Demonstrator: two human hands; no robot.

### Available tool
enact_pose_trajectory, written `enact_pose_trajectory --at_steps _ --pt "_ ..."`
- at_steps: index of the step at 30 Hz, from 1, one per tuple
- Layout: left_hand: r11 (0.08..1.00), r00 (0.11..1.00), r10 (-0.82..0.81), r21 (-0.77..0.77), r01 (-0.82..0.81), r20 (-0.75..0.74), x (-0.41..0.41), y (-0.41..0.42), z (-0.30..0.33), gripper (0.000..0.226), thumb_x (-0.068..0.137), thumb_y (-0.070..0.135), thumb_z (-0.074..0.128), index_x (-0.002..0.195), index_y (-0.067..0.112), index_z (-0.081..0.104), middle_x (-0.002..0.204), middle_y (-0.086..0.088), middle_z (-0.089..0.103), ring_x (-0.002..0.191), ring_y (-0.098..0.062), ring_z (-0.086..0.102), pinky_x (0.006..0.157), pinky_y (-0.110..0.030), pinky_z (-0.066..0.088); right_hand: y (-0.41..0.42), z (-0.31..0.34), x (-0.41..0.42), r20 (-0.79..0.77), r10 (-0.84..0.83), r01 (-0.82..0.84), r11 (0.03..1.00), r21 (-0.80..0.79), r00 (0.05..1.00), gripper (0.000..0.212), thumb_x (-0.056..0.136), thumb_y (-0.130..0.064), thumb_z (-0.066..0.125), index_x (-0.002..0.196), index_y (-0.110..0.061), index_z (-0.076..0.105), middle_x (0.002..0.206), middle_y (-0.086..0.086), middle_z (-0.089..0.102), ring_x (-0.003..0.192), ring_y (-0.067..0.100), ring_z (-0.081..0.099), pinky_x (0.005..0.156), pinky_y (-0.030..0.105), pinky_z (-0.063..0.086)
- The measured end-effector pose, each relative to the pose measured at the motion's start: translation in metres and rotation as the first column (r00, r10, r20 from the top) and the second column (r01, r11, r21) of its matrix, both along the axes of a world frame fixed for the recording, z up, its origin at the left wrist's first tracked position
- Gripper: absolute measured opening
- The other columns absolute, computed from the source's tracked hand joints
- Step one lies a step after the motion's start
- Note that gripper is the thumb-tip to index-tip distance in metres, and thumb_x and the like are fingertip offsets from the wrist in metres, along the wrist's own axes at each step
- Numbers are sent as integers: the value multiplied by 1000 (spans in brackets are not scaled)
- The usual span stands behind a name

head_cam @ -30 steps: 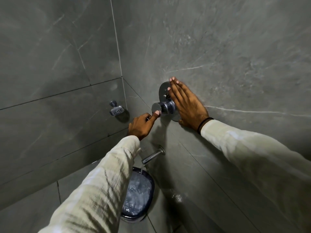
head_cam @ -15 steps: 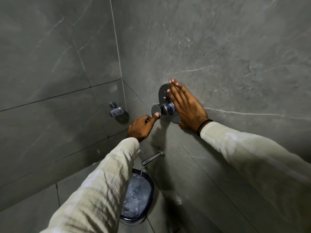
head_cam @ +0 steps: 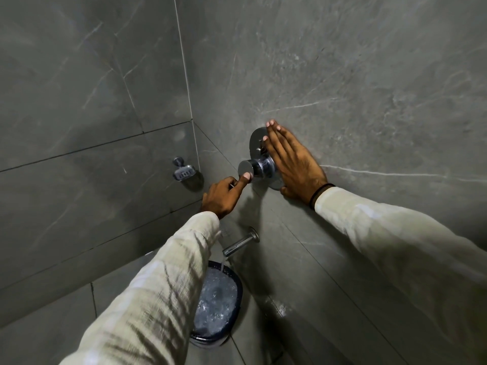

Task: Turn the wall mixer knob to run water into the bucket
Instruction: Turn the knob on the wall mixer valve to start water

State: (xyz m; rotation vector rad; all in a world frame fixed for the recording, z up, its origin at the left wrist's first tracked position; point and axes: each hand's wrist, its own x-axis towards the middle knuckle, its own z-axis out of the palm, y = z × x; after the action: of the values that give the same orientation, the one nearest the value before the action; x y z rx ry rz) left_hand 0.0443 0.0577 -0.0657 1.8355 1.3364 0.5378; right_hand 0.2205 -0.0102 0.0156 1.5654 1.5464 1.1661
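Note:
A chrome wall mixer knob (head_cam: 249, 168) sticks out of a round chrome plate (head_cam: 255, 140) on the grey tiled wall. My left hand (head_cam: 224, 196) has its fingers curled, with the thumb tip pressed against the knob's lower front edge. My right hand (head_cam: 292, 164) lies flat and open against the wall, over the plate's right side behind the knob. Below, a chrome spout (head_cam: 238, 245) pours a thin stream into a dark blue bucket (head_cam: 235, 279) holding frothing water. My left sleeve hides the bucket's left part.
A chrome soap dish (head_cam: 183, 173) is fixed to the left wall near the corner. Grey tiled walls meet in a corner (head_cam: 191, 117) left of the knob. Grey floor tiles surround the bucket.
Both hands keep their places on the knob and wall; the camera has shifted slightly. Water keeps running into the bucket.

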Motion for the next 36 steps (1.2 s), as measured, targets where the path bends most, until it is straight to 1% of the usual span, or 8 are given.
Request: enact_pose_trajectory --at_steps 5,12,15,19,23,27,32,36 --pt "1000 1000 6 -17 -6 2 0 -2 3 80 99 77 31 99 7 70 103 -12 77 102 -36 69 114 -64 43 0 0 0 -9 2 -2 1000 -1 1000 117 96 -82 23 171 4 -4 176 37 -8 167 49 -4 138 54 0" --pt "999 999 -13 -50 15 43 1 2 2 78 98 77 37 101 7 71 103 -15 76 100 -37 71 104 -58 54 3 -3 2 -12 1 -1 1000 6 1000 117 96 -82 21 170 4 -6 175 39 -11 166 51 -7 137 55 -1" --pt "999 996 -19 -42 23 88 3 2 2 65 101 68 44 118 10 69 118 -16 75 110 -37 70 103 -56 56 4 -4 3 -15 1 -1 1000 5 1000 119 95 -83 23 170 5 -6 174 39 -11 166 51 -7 137 55 -2" --pt "992 986 -10 125 -10 164 14 0 17 49 104 50 53 137 14 60 136 -13 70 123 -32 67 107 -55 55 3 -5 2 -18 9 -8 1000 5 1000 121 94 -84 25 170 5 -4 174 40 -10 166 52 -7 137 56 -3" --pt "945 993 -63 327 26 104 31 2 35 49 105 45 52 145 16 55 145 -10 63 133 -31 61 113 -56 49 5 -5 3 -20 11 -11 1000 5 1000 124 93 -85 26 169 7 -6 173 41 -11 165 53 -7 137 57 -2" --pt "918 993 -96 391 62 70 45 7 48 38 108 31 50 138 10 61 139 -15 67 130 -34 60 111 -56 49 6 -7 4 -24 11 -11 1000 8 1000 126 92 -87 26 168 9 -7 172 42 -13 165 54 -8 136 58 -3" --pt "934 995 -51 356 15 91 51 11 60 28 105 16 59 128 2 68 127 -20 71 118 -34 68 104 -45 58 6 -8 5 -26 18 -18 1000 18 999 125 92 -86 25 169 8 -6 171 43 -14 164 55 -10 135 61 -7" --pt "962 998 -3 274 -15 67 59 16 76 19 98 8 68 110 -4 75 110 -24 77 101 -38 75 91 -49 64 7 -8 6 -21 11 -11 1000 12 1000 129 91 -88 26 168 10 -7 171 44 -15 164 56 -9 136 60 -4"
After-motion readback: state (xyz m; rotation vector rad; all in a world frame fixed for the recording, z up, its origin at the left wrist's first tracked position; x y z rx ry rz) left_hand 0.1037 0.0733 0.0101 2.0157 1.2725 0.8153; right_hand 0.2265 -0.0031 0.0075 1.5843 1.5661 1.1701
